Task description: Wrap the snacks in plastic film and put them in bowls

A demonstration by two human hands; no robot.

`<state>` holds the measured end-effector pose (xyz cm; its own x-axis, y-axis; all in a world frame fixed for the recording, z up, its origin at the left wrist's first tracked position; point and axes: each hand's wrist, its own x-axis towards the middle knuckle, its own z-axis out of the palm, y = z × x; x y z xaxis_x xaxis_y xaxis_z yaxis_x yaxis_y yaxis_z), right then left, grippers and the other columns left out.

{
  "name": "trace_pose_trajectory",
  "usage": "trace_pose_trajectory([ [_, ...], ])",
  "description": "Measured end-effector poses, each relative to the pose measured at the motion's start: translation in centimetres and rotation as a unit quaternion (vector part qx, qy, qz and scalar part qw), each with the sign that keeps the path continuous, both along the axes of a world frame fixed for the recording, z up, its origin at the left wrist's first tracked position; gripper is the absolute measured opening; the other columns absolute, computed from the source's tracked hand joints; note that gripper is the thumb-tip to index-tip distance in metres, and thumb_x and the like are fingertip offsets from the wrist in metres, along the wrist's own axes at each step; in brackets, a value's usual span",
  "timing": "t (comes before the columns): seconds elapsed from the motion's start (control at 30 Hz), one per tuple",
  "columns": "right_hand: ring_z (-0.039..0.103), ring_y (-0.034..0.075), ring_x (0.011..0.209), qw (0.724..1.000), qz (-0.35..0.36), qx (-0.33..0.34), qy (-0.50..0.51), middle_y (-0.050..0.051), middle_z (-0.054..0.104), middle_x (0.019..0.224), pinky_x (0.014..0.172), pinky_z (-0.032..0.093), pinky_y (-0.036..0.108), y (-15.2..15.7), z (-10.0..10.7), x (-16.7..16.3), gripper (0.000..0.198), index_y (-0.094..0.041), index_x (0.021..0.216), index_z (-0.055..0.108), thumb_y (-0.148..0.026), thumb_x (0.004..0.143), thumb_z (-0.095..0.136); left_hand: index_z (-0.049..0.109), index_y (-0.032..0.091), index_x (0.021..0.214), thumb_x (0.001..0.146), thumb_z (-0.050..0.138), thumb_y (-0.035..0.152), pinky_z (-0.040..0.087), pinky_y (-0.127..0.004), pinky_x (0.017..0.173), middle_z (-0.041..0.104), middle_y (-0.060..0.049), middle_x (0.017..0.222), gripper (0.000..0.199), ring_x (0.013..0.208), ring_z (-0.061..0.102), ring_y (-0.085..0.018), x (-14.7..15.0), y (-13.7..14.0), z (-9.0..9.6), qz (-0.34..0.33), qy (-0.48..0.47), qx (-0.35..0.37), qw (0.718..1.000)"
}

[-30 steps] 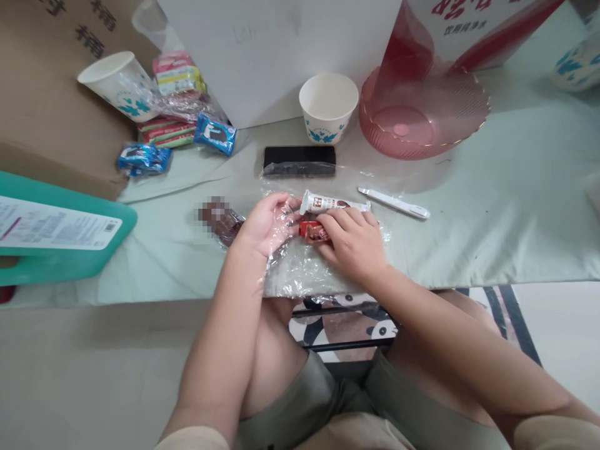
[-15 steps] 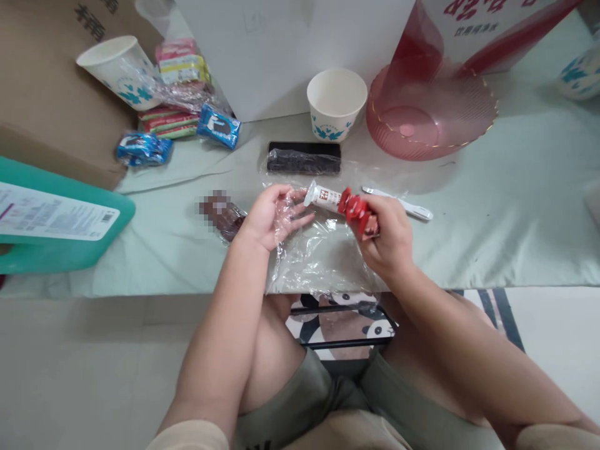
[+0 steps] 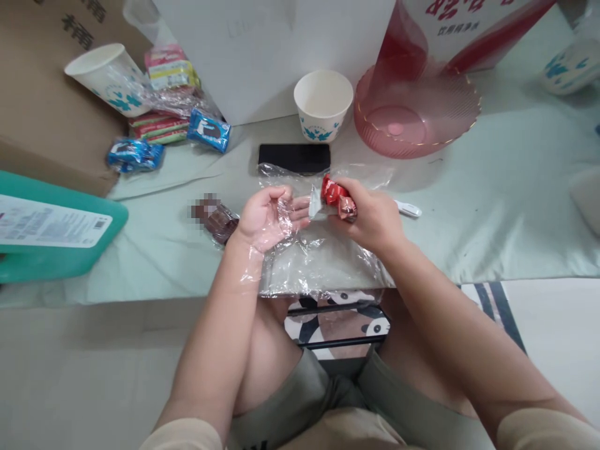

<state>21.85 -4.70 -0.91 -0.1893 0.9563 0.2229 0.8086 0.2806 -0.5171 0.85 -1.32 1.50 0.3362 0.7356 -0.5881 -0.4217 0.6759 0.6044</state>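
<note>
My left hand is palm up inside or under a clear plastic bag, its fingers stretched out and holding nothing firmly. My right hand is wrapped round small packaged snacks: red-wrapped ones, a brownish-red one and a white wrapper end. The white end lies right at my left fingertips; whether it touches them I cannot tell. Behind my right hand lies a white utility knife-like tool, partly covered. Left of my left hand is a dark brown packaged snack, partly blurred out.
A black phone, a paper cup and a pink ribbed bowl stand beyond my hands. At left are blue snack packets, a tipped paper cup, a cardboard box and a green container.
My right hand has moved left with the snacks, bringing the white wrapper end to my left fingers. The plastic bag has shifted off most of the phone. The view has turned slightly.
</note>
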Motion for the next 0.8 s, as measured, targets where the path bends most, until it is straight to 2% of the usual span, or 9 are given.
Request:
trace_pose_trajectory([
  [0.07, 0.071, 0.028, 0.089, 0.998, -0.009, -0.016, 0.063, 0.006, 0.077, 0.108, 0.073, 0.05, 0.036, 0.2, -0.1, 0.5, 0.05, -0.028, 0.128, 0.062, -0.033, 0.079, 0.072, 0.046, 0.02, 0.061, 0.082, 0.054, 0.026, 0.057, -0.031, 0.063, 0.071, -0.006, 0.072, 0.023, 0.067, 0.071, -0.019, 0.2, 0.1, 0.1, 0.006, 0.002, 0.004, 1.0],
  [0.13, 0.071, 0.027, 0.091, 0.988, -0.025, -0.015, 0.152, 0.005, 0.076, 0.107, 0.078, 0.054, 0.039, 0.5, -0.4, 0.9, 0.052, -0.026, 0.124, 0.063, -0.036, 0.075, 0.076, 0.046, 0.02, 0.061, 0.08, 0.055, 0.026, 0.058, -0.032, 0.066, 0.075, -0.007, 0.081, 0.022, 0.075, 0.074, -0.021, 0.4, 0.3, 0.0, 0.046, 0.009, 0.006, 0.999],
  [0.3, 0.069, 0.022, 0.084, 0.916, -0.107, 0.007, 0.386, 0.003, 0.073, 0.093, 0.079, 0.059, 0.04, 0.5, -1.5, 2.1, 0.041, -0.023, 0.102, 0.064, -0.044, 0.071, 0.081, 0.043, 0.021, 0.057, 0.074, 0.053, 0.022, 0.056, -0.024, 0.065, 0.075, -0.006, 0.079, 0.02, 0.07, 0.071, -0.015, 0.8, 0.8, -0.4, 0.159, 0.043, -0.046, 0.985],
  [0.4, 0.069, 0.022, 0.082, 0.875, -0.155, 0.057, 0.456, 0.002, 0.069, 0.087, 0.079, 0.06, 0.04, -0.1, -1.7, 3.3, 0.037, -0.024, 0.093, 0.062, -0.048, 0.073, 0.081, 0.041, 0.021, 0.057, 0.072, 0.053, 0.022, 0.054, -0.023, 0.061, 0.072, -0.005, 0.072, 0.019, 0.066, 0.07, -0.014, 0.9, 0.8, -0.1, 0.169, 0.039, -0.052, 0.983],
  [0.5, 0.071, 0.024, 0.088, 0.858, -0.177, 0.132, 0.463, 0.004, 0.069, 0.091, 0.082, 0.06, 0.043, -0.5, -0.3, 4.5, 0.035, -0.026, 0.094, 0.062, -0.048, 0.074, 0.081, 0.041, 0.021, 0.056, 0.072, 0.053, 0.021, 0.053, -0.022, 0.058, 0.071, -0.004, 0.068, 0.019, 0.063, 0.07, -0.014, 0.9, 0.7, 0.3, 0.163, 0.031, -0.048, 0.985],
  [0.6, 0.069, 0.024, 0.089, 0.858, -0.187, 0.181, 0.443, 0.004, 0.067, 0.09, 0.08, 0.059, 0.041, 0.6, 3.0, 5.3, 0.033, -0.026, 0.089, 0.063, -0.04, 0.07, 0.086, 0.04, 0.021, 0.057, 0.072, 0.053, 0.022, 0.052, -0.023, 0.057, 0.071, -0.004, 0.067, 0.02, 0.062, 0.07, -0.014, 0.8, 0.6, 0.6, 0.151, 0.038, -0.044, 0.987],
  [0.67, 0.066, 0.022, 0.084, 0.87, -0.193, 0.209, 0.403, 0.002, 0.065, 0.087, 0.075, 0.057, 0.039, 2.6, 5.7, 5.9, 0.031, -0.027, 0.088, 0.064, -0.033, 0.068, 0.086, 0.039, 0.021, 0.057, 0.072, 0.053, 0.022, 0.051, -0.023, 0.056, 0.071, -0.004, 0.066, 0.021, 0.061, 0.07, -0.014, 0.8, 0.6, 0.7, 0.144, 0.041, -0.037, 0.988],
  [0.73, 0.062, 0.02, 0.078, 0.907, -0.213, 0.222, 0.288, 0.001, 0.066, 0.085, 0.075, 0.056, 0.039, 5.5, 7.6, 6.9, 0.033, -0.029, 0.087, 0.063, -0.025, 0.064, 0.086, 0.039, 0.021, 0.056, 0.073, 0.052, 0.022, 0.05, -0.022, 0.056, 0.071, -0.004, 0.066, 0.021, 0.06, 0.07, -0.014, 0.8, 0.6, 0.7, 0.141, 0.041, -0.032, 0.989],
  [0.8, 0.059, 0.02, 0.08, 0.95, -0.192, 0.184, 0.164, 0.001, 0.068, 0.091, 0.08, 0.056, 0.041, 9.3, 8.2, 8.5, 0.038, -0.033, 0.091, 0.063, -0.028, 0.063, 0.088, 0.038, 0.021, 0.056, 0.074, 0.05, 0.022, 0.05, -0.022, 0.056, 0.071, -0.004, 0.066, 0.022, 0.059, 0.07, -0.014, 0.8, 0.7, 0.7, 0.137, 0.039, -0.028, 0.989],
])
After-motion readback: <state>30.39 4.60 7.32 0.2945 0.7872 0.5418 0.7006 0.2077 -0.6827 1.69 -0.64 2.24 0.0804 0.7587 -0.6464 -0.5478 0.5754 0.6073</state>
